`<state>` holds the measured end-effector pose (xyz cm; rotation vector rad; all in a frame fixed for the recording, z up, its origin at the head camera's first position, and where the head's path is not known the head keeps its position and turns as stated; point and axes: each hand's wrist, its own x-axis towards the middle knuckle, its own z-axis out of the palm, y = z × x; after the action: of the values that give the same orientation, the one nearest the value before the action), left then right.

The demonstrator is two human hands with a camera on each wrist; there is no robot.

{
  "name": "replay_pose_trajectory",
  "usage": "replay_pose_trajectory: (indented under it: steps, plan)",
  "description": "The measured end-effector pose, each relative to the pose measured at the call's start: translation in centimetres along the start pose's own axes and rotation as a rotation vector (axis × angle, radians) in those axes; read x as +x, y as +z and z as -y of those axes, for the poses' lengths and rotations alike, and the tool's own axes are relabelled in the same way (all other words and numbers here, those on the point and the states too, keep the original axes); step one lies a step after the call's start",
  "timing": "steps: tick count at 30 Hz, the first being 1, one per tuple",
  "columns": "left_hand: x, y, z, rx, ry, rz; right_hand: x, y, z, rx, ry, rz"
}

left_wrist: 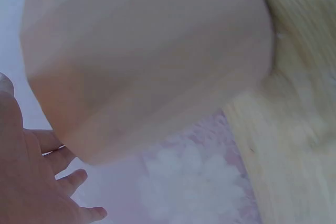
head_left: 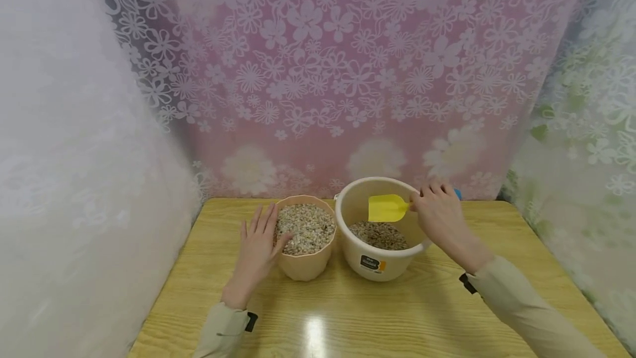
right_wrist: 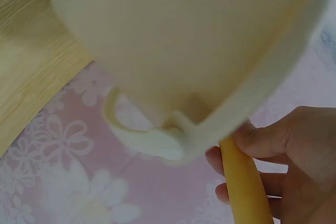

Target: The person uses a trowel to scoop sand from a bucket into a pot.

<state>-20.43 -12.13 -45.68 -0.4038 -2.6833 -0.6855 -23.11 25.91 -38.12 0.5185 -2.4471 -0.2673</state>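
My right hand grips the handle of a small yellow toy shovel, whose blade hangs over the white bucket. A blue tip shows beyond the hand. Darker gravel lies low in the bucket. To its left stands a peach-coloured pot, filled almost to the rim with pale gravel. My left hand rests against the pot's left side with fairly straight fingers, its thumb over the rim. The left wrist view shows the pot's smooth wall beside the spread fingers.
Both containers stand close together near the back of a wooden table. A pink flowered curtain hangs right behind the table's far edge. The bucket has a side handle, and pale sheets hang at left and right.
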Motion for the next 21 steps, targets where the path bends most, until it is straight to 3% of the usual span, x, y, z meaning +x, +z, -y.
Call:
replay_pose_trajectory:
  steps: [6, 14, 21]
  plan:
    - [1.7, 0.7, -3.9, 0.004, 0.106, 0.01, 0.6, 1.9, -0.1, -0.129, -0.082, 0.083]
    - [3.2, 2.1, -9.0, 0.04, 0.155, 0.128, 2.2, 3.5, 1.1, -0.336, -0.213, 0.141]
    - [3.8, 4.2, -10.5, 0.105, 0.169, 0.158, 2.9, 4.5, 2.3, -0.374, -0.254, 0.303]
